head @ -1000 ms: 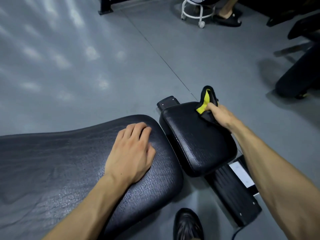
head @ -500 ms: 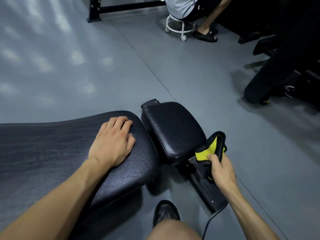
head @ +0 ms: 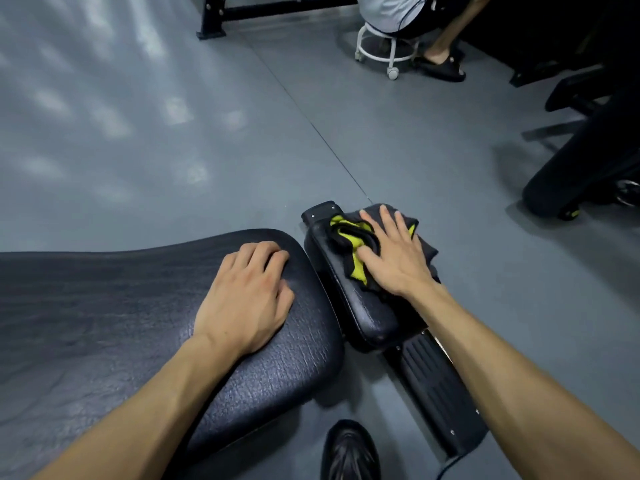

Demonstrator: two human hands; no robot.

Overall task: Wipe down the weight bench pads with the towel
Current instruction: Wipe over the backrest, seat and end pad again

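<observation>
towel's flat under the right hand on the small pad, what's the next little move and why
Probably draw the right hand with the towel toward the near end of the small pad. The hand presses the towel flat at the far end, while the near part lies bare. The left hand rests on the long pad and can brace.

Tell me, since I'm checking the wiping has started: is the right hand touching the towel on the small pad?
Touching. The head view shows the right hand lying flat on the towel, fingers spread, pressing it onto the small pad.
</observation>
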